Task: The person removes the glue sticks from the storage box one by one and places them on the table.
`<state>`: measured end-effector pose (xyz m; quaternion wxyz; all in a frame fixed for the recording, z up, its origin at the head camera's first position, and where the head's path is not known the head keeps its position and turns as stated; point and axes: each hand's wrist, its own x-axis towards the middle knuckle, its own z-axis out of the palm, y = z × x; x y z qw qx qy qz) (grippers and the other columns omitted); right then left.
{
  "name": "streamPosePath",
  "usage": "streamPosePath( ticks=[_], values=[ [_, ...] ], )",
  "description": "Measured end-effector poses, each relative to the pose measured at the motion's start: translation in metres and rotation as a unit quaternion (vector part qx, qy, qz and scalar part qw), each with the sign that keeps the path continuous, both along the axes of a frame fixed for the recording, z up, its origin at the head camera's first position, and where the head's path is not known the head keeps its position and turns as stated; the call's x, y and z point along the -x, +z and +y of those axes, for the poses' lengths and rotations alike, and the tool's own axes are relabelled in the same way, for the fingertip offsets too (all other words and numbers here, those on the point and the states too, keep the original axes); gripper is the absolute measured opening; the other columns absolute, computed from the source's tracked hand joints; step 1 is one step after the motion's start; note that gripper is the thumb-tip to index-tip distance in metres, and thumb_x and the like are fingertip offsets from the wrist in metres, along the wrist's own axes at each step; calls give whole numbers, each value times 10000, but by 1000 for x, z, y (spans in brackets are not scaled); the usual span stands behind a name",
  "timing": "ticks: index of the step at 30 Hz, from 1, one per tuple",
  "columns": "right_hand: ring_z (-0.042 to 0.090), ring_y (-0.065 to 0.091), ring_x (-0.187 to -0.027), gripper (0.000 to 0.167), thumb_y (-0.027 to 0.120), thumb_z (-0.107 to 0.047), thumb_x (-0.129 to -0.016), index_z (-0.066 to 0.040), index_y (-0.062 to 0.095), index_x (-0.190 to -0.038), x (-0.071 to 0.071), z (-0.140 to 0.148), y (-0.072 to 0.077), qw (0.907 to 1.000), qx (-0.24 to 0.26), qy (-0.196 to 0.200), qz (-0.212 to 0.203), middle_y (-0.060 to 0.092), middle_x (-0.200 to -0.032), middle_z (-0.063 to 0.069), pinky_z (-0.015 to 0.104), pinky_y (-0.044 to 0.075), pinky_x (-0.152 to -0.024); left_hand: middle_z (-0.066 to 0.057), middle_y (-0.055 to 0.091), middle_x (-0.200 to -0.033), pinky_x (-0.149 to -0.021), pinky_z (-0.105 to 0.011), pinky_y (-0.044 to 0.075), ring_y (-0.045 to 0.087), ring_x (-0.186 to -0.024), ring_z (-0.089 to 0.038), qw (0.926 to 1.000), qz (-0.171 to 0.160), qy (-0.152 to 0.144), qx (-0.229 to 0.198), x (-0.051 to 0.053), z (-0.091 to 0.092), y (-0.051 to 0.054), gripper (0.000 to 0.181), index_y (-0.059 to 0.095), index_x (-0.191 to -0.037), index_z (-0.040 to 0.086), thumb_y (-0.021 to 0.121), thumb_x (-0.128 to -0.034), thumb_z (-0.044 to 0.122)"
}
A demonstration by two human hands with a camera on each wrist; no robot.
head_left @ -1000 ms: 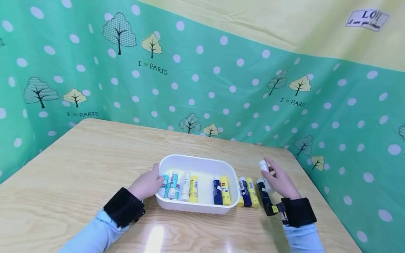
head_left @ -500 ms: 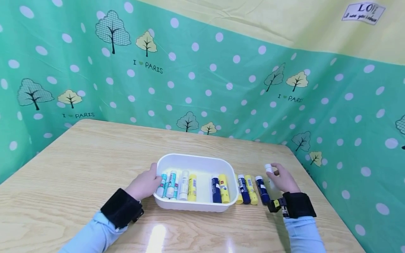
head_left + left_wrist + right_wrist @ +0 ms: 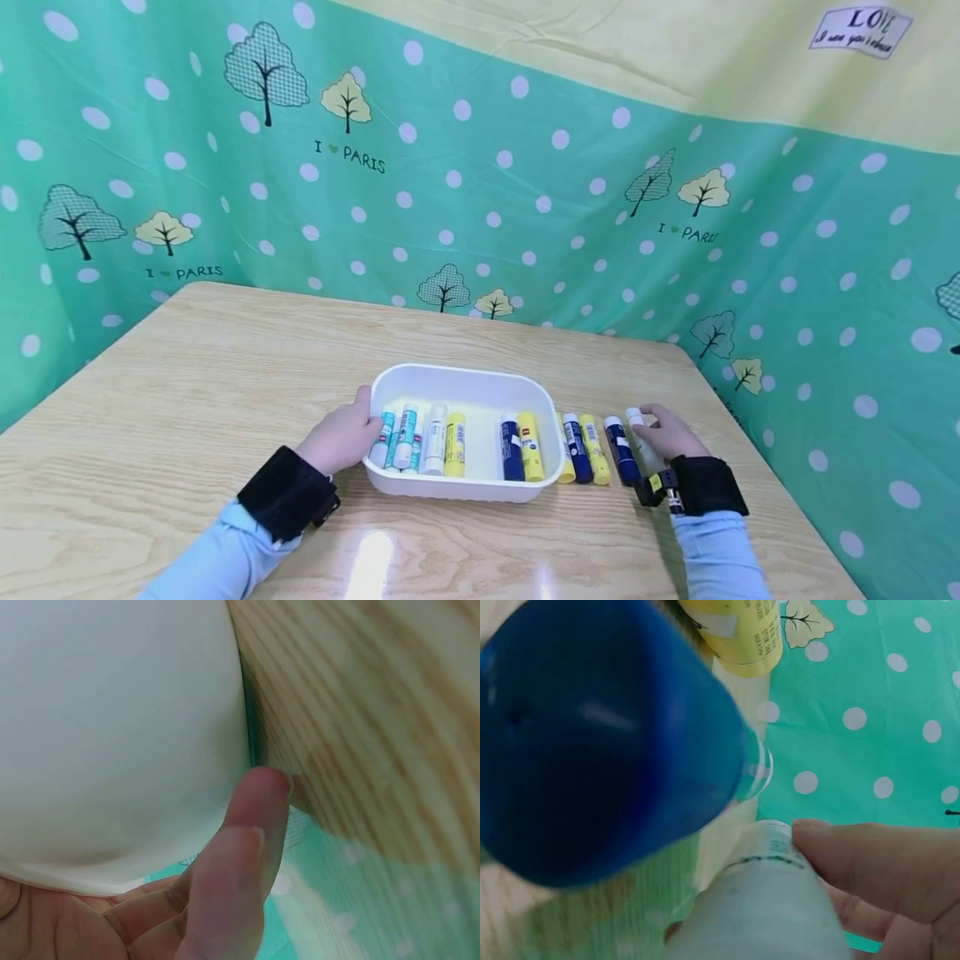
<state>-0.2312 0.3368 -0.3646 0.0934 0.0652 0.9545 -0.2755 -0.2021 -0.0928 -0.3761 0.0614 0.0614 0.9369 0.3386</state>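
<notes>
In the head view a white tub [image 3: 465,492] holds several glue sticks: teal ones, a white one [image 3: 436,442], yellow ones and a dark blue one [image 3: 513,450]. My left hand [image 3: 341,433] grips the tub's left end; its fingers lie against the white wall [image 3: 120,735] in the left wrist view. My right hand [image 3: 675,432] pinches a white glue stick [image 3: 634,417], lying close to the right of a dark blue stick [image 3: 622,450]. The right wrist view shows thumb and fingers round the white stick [image 3: 765,907], the dark blue stick [image 3: 607,742] beside it.
Between the tub and the dark blue stick lie yellow sticks [image 3: 596,450] and another dark blue one [image 3: 577,448], side by side on the wooden table [image 3: 262,367]. A green dotted curtain [image 3: 480,208] hangs behind the table and along its right side.
My right hand has moved to the right and then lowered the white glue stick toward the table beside the dark blue one. The left hand keeps its grip on the tub. The head view has shifted slightly.
</notes>
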Motion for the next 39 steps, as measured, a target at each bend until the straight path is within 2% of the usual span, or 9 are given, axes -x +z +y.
streamPosePath(
  ticks=[6,24,39],
  values=[
    [285,520,-852,482,428,-194,-871,59,290,-1258,2,3,-4,9995,-172,56,-278,468,-1062,277,309,426,-598,-130,512,-744,-461,-263,344,470,-532,-175,10000,-18,2,-14,0,0,1,425,246,-1193,-72,356,-846,149],
    [289,518,-844,446,439,-174,-854,66,342,-1216,1,-1,-6,9987,-426,87,-256,479,-1049,285,319,424,-621,-130,517,-745,-455,-263,338,466,-525,-171,10000,10,5,68,0,0,0,431,246,-1195,-76,361,-848,153],
    [343,503,-924,483,444,-195,-846,74,326,-1229,3,-1,-8,9981,-539,113,-275,450,-1106,311,374,426,-694,-144,521,-778,-459,-262,339,474,-539,-175,10000,-1,33,77,0,0,0,451,237,-1212,-76,361,-845,154]
  ],
)
